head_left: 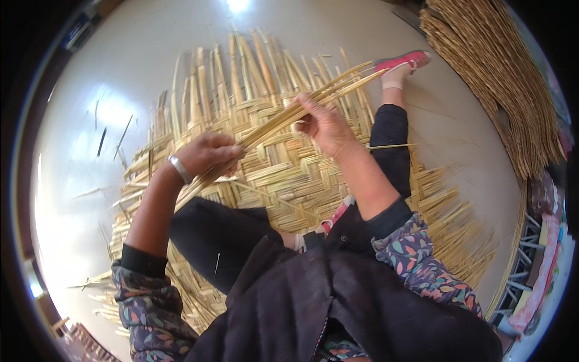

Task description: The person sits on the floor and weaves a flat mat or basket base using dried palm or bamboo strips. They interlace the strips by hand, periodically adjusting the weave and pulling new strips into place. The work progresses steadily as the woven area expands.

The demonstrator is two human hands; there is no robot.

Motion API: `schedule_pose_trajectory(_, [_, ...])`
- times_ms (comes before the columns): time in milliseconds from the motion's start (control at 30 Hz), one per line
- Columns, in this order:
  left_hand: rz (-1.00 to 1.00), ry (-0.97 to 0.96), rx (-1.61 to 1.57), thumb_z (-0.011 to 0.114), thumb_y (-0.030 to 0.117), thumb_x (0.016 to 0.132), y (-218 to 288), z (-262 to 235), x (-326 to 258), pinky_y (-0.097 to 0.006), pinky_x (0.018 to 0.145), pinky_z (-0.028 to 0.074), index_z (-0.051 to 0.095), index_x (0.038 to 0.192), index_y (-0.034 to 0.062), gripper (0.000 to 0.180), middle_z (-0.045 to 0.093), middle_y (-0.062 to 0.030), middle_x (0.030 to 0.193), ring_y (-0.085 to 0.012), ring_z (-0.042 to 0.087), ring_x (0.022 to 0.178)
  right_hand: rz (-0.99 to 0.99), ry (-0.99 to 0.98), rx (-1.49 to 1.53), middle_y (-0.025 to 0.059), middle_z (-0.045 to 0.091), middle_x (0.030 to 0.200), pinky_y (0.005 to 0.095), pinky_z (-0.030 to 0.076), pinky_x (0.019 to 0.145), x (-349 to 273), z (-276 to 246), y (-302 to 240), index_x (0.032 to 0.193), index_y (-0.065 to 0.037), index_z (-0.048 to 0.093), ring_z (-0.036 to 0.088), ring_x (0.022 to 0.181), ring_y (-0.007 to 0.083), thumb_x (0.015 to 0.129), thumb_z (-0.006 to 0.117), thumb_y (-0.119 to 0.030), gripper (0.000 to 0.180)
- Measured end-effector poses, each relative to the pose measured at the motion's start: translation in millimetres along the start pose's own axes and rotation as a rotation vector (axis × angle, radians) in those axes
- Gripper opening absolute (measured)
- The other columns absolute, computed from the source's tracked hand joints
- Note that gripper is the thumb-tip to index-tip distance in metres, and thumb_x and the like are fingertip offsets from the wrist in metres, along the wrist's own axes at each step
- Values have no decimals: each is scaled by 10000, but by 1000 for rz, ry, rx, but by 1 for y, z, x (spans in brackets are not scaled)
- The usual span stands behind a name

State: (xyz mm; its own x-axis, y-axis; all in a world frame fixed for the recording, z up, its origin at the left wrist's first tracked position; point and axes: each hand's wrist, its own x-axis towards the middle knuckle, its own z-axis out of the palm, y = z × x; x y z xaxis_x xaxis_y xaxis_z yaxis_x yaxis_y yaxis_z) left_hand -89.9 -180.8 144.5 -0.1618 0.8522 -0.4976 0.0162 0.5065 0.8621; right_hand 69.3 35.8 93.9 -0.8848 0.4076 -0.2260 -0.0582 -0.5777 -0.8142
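Observation:
A bundle of long, flat, straw-coloured reed strips (271, 126) slants across in front of me, from lower left to upper right. My left hand (211, 153) is wrapped round its lower part, with a silver bracelet on the wrist. Farther up, my right hand (324, 125) grips the same strips between thumb and fingers. Beyond that hand the strips' ends fan apart toward my shoe. Under both hands lies a woven reed mat (283, 175) on the floor, with loose unwoven ends sticking out around its edge. My legs rest on the mat.
A tall stack of brown reed stalks (494, 72) lies at the far right. Below it, at the right edge, are metal racks (525, 259) and pink cloth (537, 283). Dark slivers (102, 142) are scattered on the pale floor (72, 175) at left. A wicker item (84, 344) shows at the lower left.

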Motion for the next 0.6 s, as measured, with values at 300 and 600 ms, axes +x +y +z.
schedule_pose_trajectory(300, [-119, -90, -108, 460, 248, 945, 0, 14, -16, -214, 464, 421, 588, 992, 18, 267, 568, -17, 652, -88, 530, 508, -85, -170, 97, 122, 631, 975, 373, 479, 887, -11, 20, -4, 970, -37, 566, 606, 961, 221, 933, 492, -223, 204])
schedule_pose_trajectory(600, [-40, 116, -5, 461, 242, 935, -21, 28, -5, -233, 427, 360, 589, 841, 29, 266, 523, -4, 582, -78, 446, 438, -166, -99, 125, 168, 617, 1004, 377, 462, 922, -28, 41, -8, 1004, -16, 515, 599, 986, 268, 963, 419, -256, 261])
